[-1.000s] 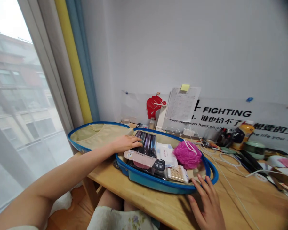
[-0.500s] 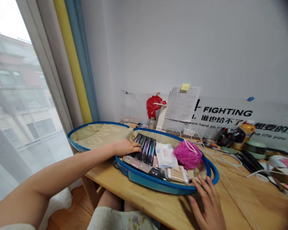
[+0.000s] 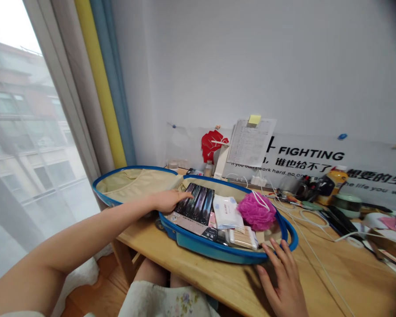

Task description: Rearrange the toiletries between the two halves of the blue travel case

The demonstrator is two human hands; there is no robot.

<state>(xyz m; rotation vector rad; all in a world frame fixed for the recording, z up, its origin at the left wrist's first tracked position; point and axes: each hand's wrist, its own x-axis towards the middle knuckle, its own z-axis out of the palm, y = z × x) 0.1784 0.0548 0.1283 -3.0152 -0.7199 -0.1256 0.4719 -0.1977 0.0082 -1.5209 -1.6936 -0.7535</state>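
The toothbrush pack [image 3: 201, 204] is seated in the case [image 3: 214, 252], at frame centre. Its left side is touched by the left hand [image 3: 169, 201], index finger extended; whether a pinch is made cannot be determined. The right hand [image 3: 282, 273] is placed at the case's rim, lower right, fingers spread.

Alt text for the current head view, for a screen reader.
A person's left hand touches a dark pack, apparently toothbrushes, in an open, blue-rimmed case on a wooden desk. The right hand, fingers spread, is at the case's near rim. Right of the pack lie a white packet, packaged thin sticks and a magenta bath puff.
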